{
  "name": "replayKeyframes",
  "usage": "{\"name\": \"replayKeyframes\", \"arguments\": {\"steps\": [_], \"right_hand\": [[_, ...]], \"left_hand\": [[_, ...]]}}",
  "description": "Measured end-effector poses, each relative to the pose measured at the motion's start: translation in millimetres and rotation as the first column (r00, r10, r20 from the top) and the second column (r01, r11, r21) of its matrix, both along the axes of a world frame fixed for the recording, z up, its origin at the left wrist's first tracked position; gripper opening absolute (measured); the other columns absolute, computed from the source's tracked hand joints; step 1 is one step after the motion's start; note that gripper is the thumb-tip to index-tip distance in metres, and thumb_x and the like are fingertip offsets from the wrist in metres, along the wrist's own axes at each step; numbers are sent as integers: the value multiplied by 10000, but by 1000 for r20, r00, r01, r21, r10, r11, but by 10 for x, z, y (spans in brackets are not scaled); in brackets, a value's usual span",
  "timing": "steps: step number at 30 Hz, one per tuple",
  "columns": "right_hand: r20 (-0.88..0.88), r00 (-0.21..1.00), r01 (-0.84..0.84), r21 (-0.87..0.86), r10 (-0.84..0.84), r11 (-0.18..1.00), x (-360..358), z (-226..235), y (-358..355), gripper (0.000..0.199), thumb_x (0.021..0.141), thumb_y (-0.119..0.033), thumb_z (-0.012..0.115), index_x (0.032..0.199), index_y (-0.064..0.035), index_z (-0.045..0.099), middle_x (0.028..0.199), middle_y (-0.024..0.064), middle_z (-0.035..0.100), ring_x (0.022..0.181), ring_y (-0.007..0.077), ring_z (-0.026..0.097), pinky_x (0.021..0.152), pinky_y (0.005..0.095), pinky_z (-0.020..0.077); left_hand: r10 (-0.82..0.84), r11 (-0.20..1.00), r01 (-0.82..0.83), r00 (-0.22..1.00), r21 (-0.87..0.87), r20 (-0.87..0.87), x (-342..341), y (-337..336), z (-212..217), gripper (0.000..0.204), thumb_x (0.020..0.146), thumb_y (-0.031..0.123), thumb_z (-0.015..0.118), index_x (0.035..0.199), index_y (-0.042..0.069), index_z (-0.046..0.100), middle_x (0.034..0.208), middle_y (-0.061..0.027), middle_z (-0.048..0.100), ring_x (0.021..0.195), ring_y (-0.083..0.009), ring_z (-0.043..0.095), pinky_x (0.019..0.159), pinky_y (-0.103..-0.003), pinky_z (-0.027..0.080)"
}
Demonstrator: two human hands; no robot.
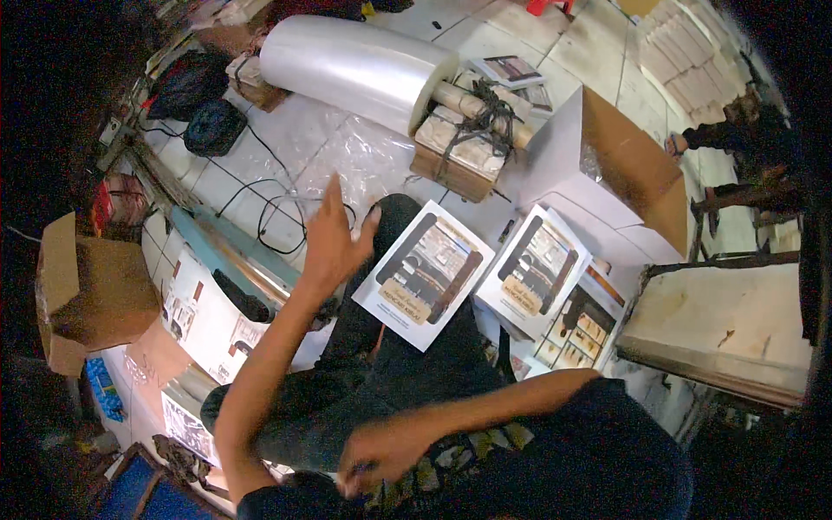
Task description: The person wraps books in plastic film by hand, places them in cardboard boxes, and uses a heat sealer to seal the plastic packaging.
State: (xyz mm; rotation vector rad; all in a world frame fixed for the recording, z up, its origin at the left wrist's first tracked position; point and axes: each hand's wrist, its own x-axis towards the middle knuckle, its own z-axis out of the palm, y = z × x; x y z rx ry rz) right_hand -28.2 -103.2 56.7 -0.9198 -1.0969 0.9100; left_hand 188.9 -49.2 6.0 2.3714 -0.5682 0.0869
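My left hand [336, 247] reaches forward above my bent leg, its thumb and index finger stretched out and nothing held. Just right of it, a paperback book [425, 276] with a white-bordered cover lies on my leg. A matching book [533, 273] tops a small pile to the right, with another book [579, 322] showing a shelf picture partly beneath it. My right hand [381, 455] is drawn back across my lap near my shirt. Its fingers are bent, dark and blurred; whether they hold anything cannot be made out. Clear plastic film [368, 147] lies loose beyond my left hand.
A big roll of clear film [351, 69] lies at the back, beside a tied bundle [468, 139]. An open white carton [555, 165] stands right. A long teal device [234, 251] and brown carton [100, 295] are left. A black cable [290, 199] loops across the tiles.
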Motion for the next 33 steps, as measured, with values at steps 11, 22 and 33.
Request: {"name": "replayKeyframes", "arguments": {"steps": [11,22,33], "right_hand": [[-466,761,-393,222,451,892,-603,315,568,303,898,-225,616,1117,-16,623,1059,146,679,1001,260,637,868,391,487],[-881,454,304,16,-130,953,-1149,334,985,343,892,-218,640,1166,-17,594,1069,125,669,1011,250,632,862,383,486],[-731,620,-291,122,284,949,-696,257,563,393,886,-210,663,1215,-18,565,1079,105,659,1022,241,626,855,374,486]], "left_hand": [[-213,968,88,787,-237,-579,-663,725,-91,362,925,297,642,1147,22,564,1010,-128,659,896,-188,639,738,-323,535],[-314,903,-51,600,-427,-736,-794,732,-217,355,941,252,630,1194,12,561,1036,-61,653,954,-142,590,855,-283,476],[-125,809,-350,684,-473,-719,-1155,235,-309,688,750,165,825,1287,14,424,1105,-143,630,962,-207,637,848,-336,534]]}}
